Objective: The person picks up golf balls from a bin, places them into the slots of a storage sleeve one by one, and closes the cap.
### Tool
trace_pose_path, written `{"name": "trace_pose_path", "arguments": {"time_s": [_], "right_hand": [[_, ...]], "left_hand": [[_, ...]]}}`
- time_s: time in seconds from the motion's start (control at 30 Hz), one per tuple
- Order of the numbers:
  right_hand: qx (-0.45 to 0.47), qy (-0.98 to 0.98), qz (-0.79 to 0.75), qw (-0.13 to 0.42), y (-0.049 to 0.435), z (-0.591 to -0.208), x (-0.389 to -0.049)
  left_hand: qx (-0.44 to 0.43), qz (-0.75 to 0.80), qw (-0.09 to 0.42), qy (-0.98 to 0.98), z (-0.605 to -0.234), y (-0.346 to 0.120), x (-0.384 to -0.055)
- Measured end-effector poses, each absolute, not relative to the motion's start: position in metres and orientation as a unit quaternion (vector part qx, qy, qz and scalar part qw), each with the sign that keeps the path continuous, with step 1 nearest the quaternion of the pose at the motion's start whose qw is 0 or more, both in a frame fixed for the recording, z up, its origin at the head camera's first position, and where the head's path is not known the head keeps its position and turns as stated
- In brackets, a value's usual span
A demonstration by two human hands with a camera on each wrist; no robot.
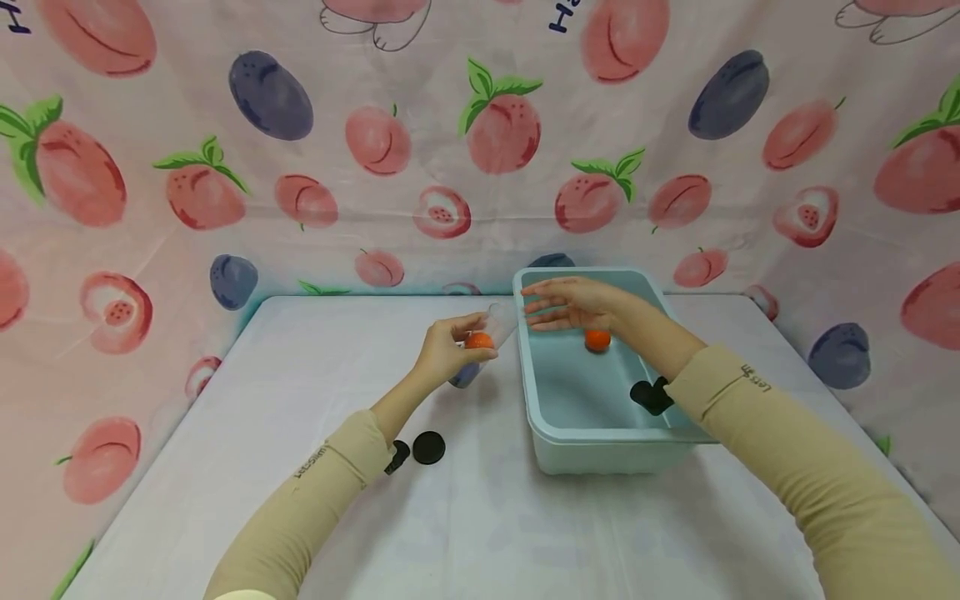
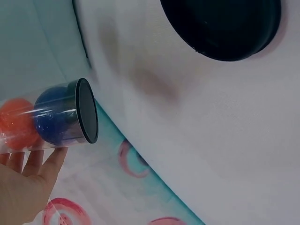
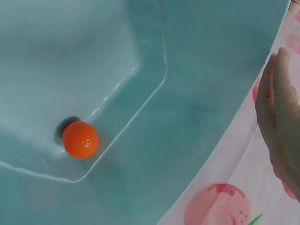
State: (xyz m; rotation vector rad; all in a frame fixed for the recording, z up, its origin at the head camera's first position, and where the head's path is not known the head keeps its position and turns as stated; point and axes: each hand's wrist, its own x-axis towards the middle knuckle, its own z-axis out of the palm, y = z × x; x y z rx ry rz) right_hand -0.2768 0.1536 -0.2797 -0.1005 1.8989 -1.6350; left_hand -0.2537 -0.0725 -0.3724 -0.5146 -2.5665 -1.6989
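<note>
My left hand (image 1: 447, 348) grips a clear plastic tube (image 1: 500, 323) and holds it tilted beside the bin's left wall. An orange ball (image 2: 18, 123) and a blue ball (image 2: 54, 115) sit inside the tube, the blue one against its black end cap (image 2: 87, 111). Over the left rim of the light blue bin (image 1: 555, 434), my right hand (image 1: 573, 303) is held with straight fingers and nothing in it, near the tube's upper end. In the bin lies an orange dimpled golf ball (image 3: 80, 139), below the right hand.
A round black lid (image 1: 429, 447) lies on the white table (image 1: 480, 533), close to the left forearm. Black wrist cameras are strapped at both cuffs. Behind the table hangs a fruit-print cloth (image 1: 420, 192).
</note>
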Motion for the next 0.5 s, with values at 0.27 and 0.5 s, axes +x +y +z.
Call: {"name": "trace_pose_path", "arguments": {"time_s": [0.27,0.5], "right_hand": [[-0.04,0.725,-0.615,0.307,0.16,-0.278,-0.278],[-0.033,0.728,-0.616,0.3,0.171,-0.281,-0.284]], "left_hand": [[-0.16,-0.541,0.009,-0.826,-0.374,-0.074,-0.252],[-0.152,-0.542,0.002,-0.826,-0.375,-0.078,-0.25]]}}
